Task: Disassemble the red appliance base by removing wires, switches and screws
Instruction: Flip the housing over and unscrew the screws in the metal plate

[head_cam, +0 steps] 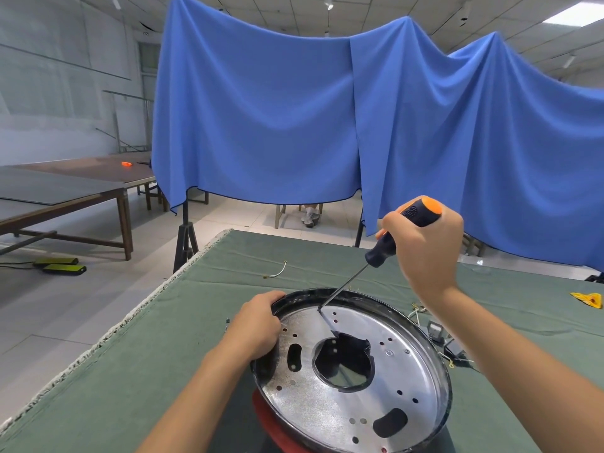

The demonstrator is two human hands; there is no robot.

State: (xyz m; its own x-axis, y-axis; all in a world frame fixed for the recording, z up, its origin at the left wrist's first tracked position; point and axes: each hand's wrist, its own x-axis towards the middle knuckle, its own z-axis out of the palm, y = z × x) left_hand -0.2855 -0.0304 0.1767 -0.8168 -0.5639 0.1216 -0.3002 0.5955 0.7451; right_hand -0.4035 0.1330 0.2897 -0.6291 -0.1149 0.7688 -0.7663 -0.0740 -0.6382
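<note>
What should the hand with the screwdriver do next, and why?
Probably press down and turn. The right hand grips the orange-and-black screwdriver, whose tip already sits at the far edge of the silver perforated metal plate inside the red appliance base. The left hand holds the rim, steadying it.

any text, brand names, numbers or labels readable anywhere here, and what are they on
None can be read.
The screwdriver in the right hand: no print shows on the handle.
The silver plate of the appliance base, gripped by the left hand: holes only, no stamped marks readable.
The small grey part beside the base: too small and blurred to tell.
The yellow scrap on the table: red marks, unreadable.
</note>
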